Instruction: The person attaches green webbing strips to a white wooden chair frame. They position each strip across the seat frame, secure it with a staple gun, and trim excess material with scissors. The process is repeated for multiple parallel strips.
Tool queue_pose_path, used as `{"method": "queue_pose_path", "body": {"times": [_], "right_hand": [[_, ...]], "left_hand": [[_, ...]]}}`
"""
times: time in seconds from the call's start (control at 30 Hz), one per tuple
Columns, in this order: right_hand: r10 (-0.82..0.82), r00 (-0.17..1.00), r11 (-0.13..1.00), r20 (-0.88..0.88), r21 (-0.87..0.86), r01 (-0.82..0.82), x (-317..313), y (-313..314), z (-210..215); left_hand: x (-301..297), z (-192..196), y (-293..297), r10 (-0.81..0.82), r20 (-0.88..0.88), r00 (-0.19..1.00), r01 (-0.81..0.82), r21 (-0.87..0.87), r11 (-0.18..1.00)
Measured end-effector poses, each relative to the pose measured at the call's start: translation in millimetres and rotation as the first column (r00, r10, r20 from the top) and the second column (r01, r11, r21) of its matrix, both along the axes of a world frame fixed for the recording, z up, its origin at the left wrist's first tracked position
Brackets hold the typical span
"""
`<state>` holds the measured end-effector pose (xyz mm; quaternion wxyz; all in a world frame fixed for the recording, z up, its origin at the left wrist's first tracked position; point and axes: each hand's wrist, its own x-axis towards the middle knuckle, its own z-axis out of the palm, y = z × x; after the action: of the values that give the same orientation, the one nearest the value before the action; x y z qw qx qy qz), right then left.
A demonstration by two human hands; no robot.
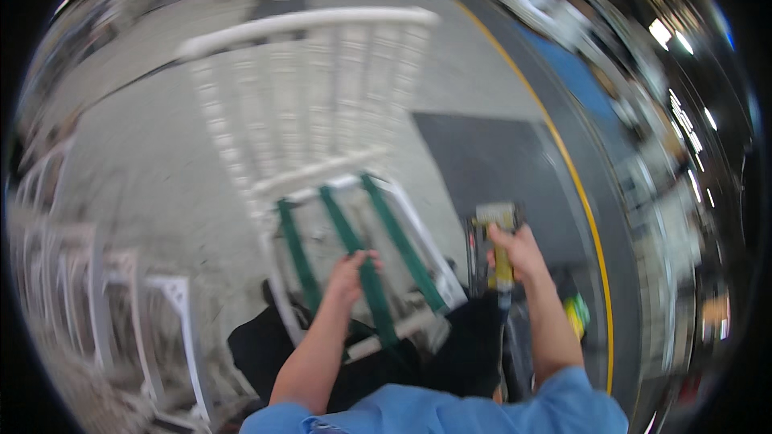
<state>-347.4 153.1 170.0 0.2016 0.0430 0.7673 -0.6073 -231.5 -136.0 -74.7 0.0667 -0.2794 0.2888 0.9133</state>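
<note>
Tool [503, 268] in right hand [519, 251] — any lettering blurred, left hand [348, 276] on green strap [375, 297]

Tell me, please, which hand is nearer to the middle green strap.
Left. The left hand is at the middle green strap, touching it; the right hand is off to its right, beyond the white frame, holding a yellow tool.

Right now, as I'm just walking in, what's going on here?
A person is working over a white chair frame with a spindle back. Their left hand is at the middle of three green straps along the seat; how firmly it grips is unclear. Their right hand holds a yellow-and-dark tool, out to the right, apart from the frame. More white frames stand at left.
</note>
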Motion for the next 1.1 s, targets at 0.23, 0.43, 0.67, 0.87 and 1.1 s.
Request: {"method": "queue_pose_path", "body": {"times": [0.23,0.43,0.67,0.87,1.1], "right_hand": [[-0.478,0.875,0.867,-0.071,0.119,0.484,74,246,48],[-0.512,0.833,0.847,0.211,-0.037,0.530,112,322,-70],[-0.503,0.756,0.800,0.420,-0.106,0.591,131,379,-152],[-0.281,0.960,0.641,0.007,0.746,0.183,140,362,-135],[-0.172,0.946,0.922,-0.274,0.293,0.253,148,325,-120]], "left_hand": [[82,31,97,-0.047,0.216,0.975,0.025,0.104,0.994],[162,27,124,-0.255,0.246,0.935,0.209,0.198,0.958],[158,25,138,-0.215,0.233,0.948,0.179,0.168,0.969],[171,32,137,-0.043,0.345,0.938,0.026,0.053,0.998],[130,4,122,-0.035,0.204,0.978,0.044,-0.038,0.998]]}}
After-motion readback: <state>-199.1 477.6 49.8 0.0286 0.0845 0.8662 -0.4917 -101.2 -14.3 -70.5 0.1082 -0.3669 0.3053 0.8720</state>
